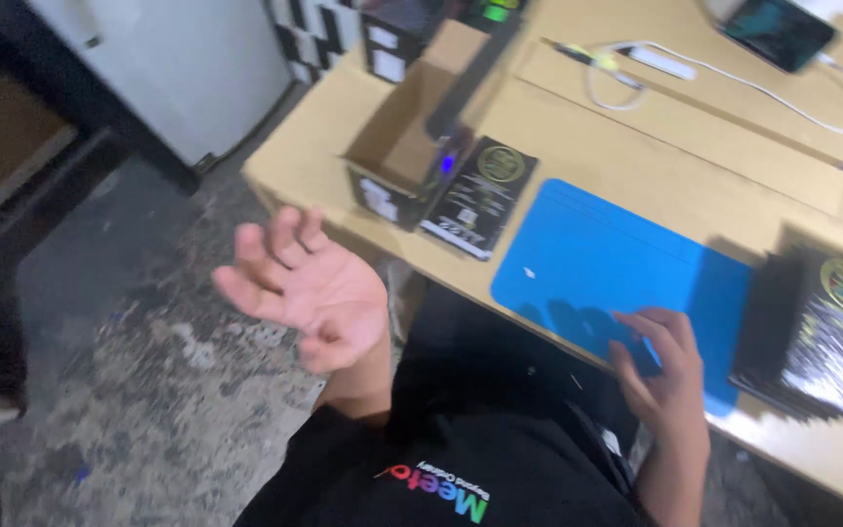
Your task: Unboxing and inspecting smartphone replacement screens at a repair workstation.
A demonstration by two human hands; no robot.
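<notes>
Nearest to the camera, the right hand (663, 376) rests with its fingers (658, 329) loosely spread on the near edge of the blue mat (597, 263); it pinches nothing, and only the fingertips touch the mat. Just to the right of this hand, near but not touching it, stands a stack of black flat boxes (817, 332) with a gold round emblem on the top one. This stack overlaps the right end of the mat, and its long axis runs from the near table edge toward the far side, a little tilted.

Left of the body, the left hand (306, 288) is lifted in the air beyond the table edge, over the grey floor (148, 351). Its palm is turned up, all fingers are apart and it holds nothing. It is blurred.

The mat is a flat rectangle, plain blue, with 1 small white speck on it. Its long side follows the near edge of the wooden table (636, 146).

Further away, left of the mat and well apart from both hands, 1 single black flat box (480, 195) with a gold emblem lies beside an open cardboard carton (407, 137).

At the far side lie a white cable (753, 88) and a phone (778, 29) with a dark screen.
</notes>
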